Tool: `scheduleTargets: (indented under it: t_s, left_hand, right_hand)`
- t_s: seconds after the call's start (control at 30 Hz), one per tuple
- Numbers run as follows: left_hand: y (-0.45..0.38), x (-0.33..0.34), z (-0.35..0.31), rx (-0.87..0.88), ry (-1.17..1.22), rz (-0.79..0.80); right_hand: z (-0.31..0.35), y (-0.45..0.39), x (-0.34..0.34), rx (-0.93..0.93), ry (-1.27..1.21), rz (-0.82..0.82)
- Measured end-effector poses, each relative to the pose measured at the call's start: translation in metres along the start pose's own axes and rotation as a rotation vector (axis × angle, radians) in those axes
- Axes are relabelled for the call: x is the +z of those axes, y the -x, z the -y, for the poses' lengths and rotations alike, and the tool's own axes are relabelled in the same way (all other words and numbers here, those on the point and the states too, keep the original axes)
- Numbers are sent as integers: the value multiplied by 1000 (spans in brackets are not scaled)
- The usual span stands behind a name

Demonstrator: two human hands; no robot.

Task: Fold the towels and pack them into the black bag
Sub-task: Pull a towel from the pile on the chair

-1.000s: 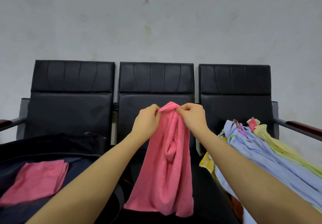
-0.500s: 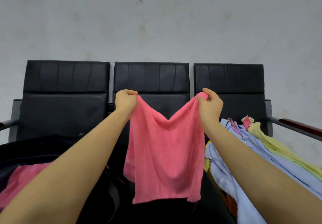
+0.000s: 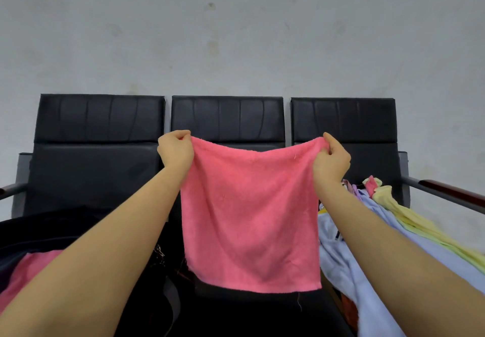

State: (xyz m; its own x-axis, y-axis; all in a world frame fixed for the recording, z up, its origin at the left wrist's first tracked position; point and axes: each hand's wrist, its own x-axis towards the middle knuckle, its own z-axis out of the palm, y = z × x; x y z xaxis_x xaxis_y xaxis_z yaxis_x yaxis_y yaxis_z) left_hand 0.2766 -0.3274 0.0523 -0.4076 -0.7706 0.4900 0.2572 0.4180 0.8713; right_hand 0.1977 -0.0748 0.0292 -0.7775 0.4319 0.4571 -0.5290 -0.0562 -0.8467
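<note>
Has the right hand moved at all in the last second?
Yes. The right hand has gone rightward and up: earlier it was in front of the middle chair, now it pinches the pink towel corner at the right chair's backrest.

Head view faces forward, slightly downward, near the chairs (image 3: 227, 119).

Soft even light, wide-angle edge bowing

The left hand (image 3: 175, 150) and right hand (image 3: 331, 158) each pinch a top corner of the pink towel (image 3: 250, 218). It hangs flat before the black seats (image 3: 227, 119).
</note>
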Motion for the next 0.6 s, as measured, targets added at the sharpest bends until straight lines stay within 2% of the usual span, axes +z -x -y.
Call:
scheduleTargets:
  t_s: [0.1, 0.33, 0.43, 0.6]
  left_hand:
    - [3, 0, 5, -14, 23, -38]
    - [12, 3, 6, -70, 83, -12]
    - [7, 7, 1, -50, -20, 55]
    - [2, 3, -5, 49, -357, 142]
  right_hand:
    - [1, 1, 1, 16, -26, 10]
    - [4, -1, 5, 21, 13, -10]
    - [7, -6, 6, -52, 190, 32]
    - [15, -17, 3, -157, 677, 130]
